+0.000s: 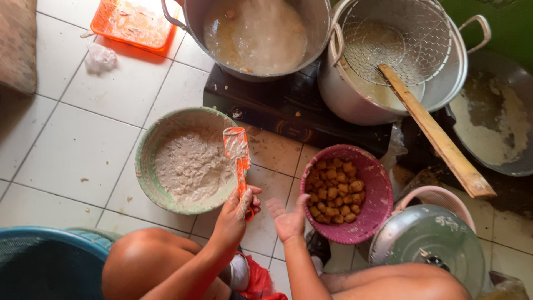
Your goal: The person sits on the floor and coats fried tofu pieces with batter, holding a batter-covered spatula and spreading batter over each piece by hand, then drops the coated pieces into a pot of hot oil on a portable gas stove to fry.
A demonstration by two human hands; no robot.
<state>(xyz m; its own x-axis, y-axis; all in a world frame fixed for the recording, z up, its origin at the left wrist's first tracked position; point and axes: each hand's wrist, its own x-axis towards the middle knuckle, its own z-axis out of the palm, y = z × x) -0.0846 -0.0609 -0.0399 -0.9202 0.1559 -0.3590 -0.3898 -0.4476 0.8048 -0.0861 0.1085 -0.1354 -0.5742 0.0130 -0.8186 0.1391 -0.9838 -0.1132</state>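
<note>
A green bowl (pixel 149 161) of grey batter is set on the tiled floor (pixel 78 139), a pink basket (pixel 380 194) of fried cubes beside. An orange spatula (pixel 240 161) is gripped by the left hand (pixel 236 214) over the batter; the right hand (pixel 287 219) is spread, empty.

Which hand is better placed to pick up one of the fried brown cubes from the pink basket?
Probably the right hand: it is open, empty and beside the pink woven basket of fried brown cubes. The left hand grips the orange plastic spatula over the green bowl of pale batter.
</note>
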